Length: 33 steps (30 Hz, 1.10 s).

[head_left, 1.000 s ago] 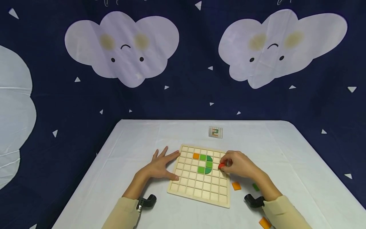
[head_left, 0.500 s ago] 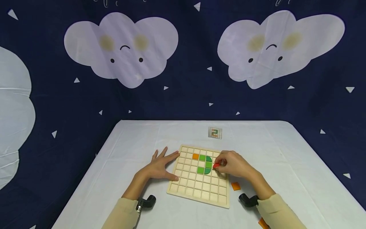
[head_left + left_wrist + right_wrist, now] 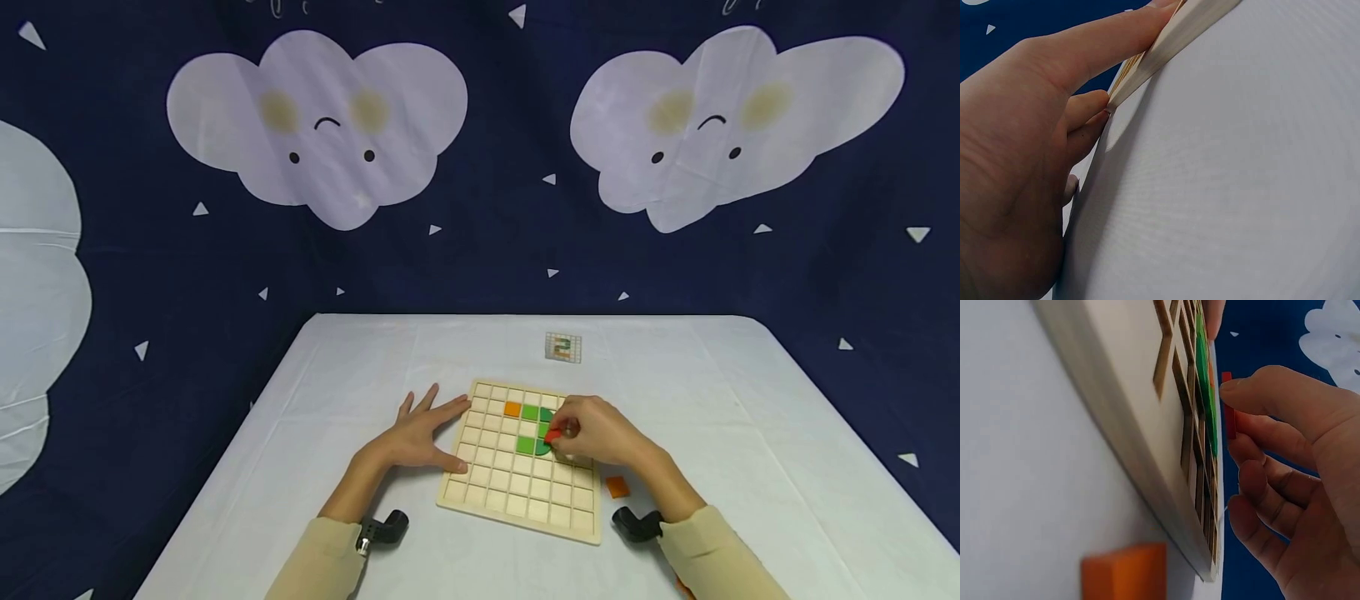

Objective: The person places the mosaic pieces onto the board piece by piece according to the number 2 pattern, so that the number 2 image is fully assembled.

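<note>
My right hand (image 3: 600, 433) pinches a red tile (image 3: 552, 436) between thumb and fingers, over the right part of a wooden grid board (image 3: 517, 483). In the right wrist view the red tile (image 3: 1229, 415) stands on edge in the pinch, apart from the board. An orange square tile (image 3: 512, 409) lies in the grid beside a green square tile (image 3: 530, 412); more green tiles, some with rounded corners, continue down to another green square (image 3: 526, 445). The right fingers partly hide them. My left hand (image 3: 408, 437) is spread, thumb and index fingertip touching the board's left edge.
A small card (image 3: 563, 347) with a tile pattern on a grid lies behind the board on the white tabletop (image 3: 390, 358). A loose orange tile (image 3: 617, 487) lies right of the board; another is mostly hidden by the right sleeve (image 3: 716, 554).
My right hand has moved left with the red tile, from the board's right edge to the green tiles. A loose green tile on the table is now hidden by the right arm. The left hand stays put.
</note>
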Available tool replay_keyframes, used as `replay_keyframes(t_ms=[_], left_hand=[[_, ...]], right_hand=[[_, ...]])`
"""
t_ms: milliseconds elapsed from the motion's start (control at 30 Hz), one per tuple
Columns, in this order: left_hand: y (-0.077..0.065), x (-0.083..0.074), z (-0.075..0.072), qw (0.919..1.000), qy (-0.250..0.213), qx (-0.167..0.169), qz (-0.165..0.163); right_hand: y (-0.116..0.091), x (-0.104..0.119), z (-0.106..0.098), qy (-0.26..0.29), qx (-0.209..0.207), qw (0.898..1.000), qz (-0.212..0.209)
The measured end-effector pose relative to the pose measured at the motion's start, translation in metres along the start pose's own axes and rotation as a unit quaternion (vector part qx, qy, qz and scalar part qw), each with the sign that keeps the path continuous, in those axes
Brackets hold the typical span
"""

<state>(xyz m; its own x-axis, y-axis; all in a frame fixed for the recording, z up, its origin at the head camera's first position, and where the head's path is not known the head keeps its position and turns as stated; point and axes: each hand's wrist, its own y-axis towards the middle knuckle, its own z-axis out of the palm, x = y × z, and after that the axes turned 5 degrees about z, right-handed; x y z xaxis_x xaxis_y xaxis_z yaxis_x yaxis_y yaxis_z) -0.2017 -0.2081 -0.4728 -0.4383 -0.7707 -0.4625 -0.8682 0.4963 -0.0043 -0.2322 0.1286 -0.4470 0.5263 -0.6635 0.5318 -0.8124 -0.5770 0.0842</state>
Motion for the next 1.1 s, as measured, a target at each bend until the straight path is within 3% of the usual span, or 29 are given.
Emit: replay_keyframes(t_ms=[1100], left_hand=[[-0.002,-0.002,-0.003,1.0,-0.004,-0.001,0.006]], right_hand=[[0.026,0.033,0.016,-0.026,0.034,0.998,-0.045]])
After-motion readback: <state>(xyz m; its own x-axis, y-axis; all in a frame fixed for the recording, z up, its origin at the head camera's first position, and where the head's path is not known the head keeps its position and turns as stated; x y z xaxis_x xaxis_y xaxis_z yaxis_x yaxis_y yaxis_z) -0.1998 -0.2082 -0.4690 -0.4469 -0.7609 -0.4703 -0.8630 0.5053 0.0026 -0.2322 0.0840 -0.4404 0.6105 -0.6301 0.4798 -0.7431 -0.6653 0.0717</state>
